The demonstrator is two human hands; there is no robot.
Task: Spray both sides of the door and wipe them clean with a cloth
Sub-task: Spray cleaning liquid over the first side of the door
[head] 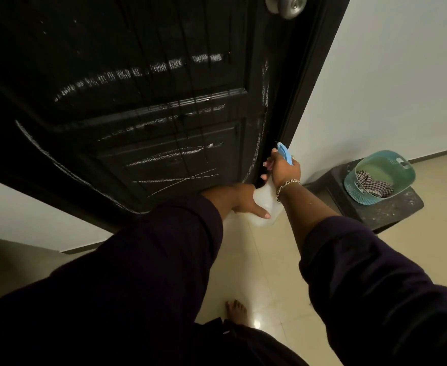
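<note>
pale floor tiles [264, 262] meet a chalk-streaked black door [127, 96]; right hand [283, 169] grips the spray bottle [266, 200] neck, left hand [243, 200] cups its base with thumb extended.

Glossy black door [138, 101], metal knob [285, 5], translucent plastic spray bottle [266, 202].

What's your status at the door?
Right hand grips spray bottle, left hand steadies it. Door chalk-marked. Cloth in basket.
</note>
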